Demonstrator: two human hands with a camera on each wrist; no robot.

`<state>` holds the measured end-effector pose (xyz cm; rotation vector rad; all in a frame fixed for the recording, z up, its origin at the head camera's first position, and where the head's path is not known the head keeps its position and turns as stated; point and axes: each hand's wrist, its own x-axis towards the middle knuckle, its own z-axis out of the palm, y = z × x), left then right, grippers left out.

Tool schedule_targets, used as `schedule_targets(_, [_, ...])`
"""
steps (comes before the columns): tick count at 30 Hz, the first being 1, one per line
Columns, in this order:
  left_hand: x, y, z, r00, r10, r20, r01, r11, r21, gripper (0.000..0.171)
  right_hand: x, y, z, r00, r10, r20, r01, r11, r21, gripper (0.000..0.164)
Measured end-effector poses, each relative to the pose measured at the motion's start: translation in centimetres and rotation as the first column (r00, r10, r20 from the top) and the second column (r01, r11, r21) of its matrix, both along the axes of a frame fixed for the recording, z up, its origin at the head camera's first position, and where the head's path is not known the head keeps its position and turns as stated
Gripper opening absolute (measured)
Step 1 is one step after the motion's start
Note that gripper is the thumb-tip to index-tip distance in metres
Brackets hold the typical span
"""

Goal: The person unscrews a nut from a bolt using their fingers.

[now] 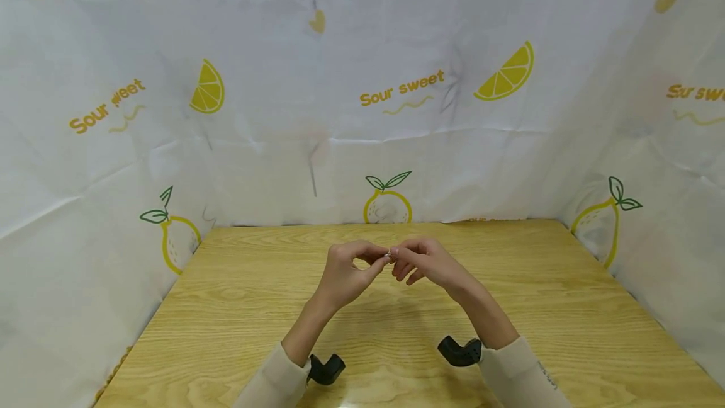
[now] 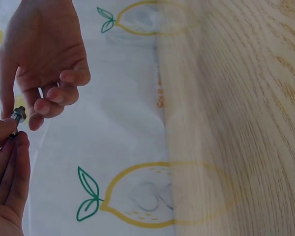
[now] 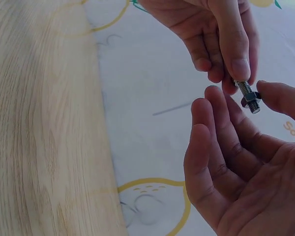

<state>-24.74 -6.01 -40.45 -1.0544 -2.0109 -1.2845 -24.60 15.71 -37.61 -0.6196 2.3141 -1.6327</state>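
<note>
A small metal bolt (image 3: 244, 88) with a hex nut (image 3: 251, 98) threaded near its end is held up between the two hands. My left hand (image 1: 349, 272) pinches the bolt at its other end between thumb and fingertips, which hide that end. The thumb of my right hand (image 1: 427, 262) touches the side of the nut. Its fingers are loosely bent, and in the left wrist view the nearest fingertip (image 2: 36, 123) stands slightly apart from the nut.
Beneath the hands is a wood-grain table (image 1: 255, 307). A white cloth (image 1: 272, 162) printed with lemons and lettering rises behind it and along both sides. Black wrist cameras, on the left sleeve (image 1: 326, 369) and the right sleeve (image 1: 460, 352), stick out inward.
</note>
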Motion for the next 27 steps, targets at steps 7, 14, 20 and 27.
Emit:
schedule_targets(7, [-0.14,0.05,-0.1,1.0,-0.003,-0.004,0.003,1.0,0.003,0.006,0.06,-0.08,-0.15,1.0,0.001,-0.003,-0.001,0.999,-0.037,0.039])
schedule_targets(14, [-0.27,0.07,-0.22,1.0,-0.016,-0.008,0.016,1.0,0.01,0.006,0.11,0.07,-0.07,1.0,-0.01,-0.014,0.009,0.998,-0.064,0.034])
schedule_targets(20, [-0.29,0.11,-0.25,1.0,-0.016,0.014,0.016,1.0,-0.003,0.006,0.04,0.24,-0.08,0.999,-0.019,-0.038,0.016,0.998,-0.057,0.03])
schedule_targets(27, [-0.13,0.12,-0.21,1.0,-0.005,0.009,0.005,1.0,-0.002,0.005,0.25,0.46,0.04,0.999,0.002,-0.036,-0.005,0.997,-0.075,0.034])
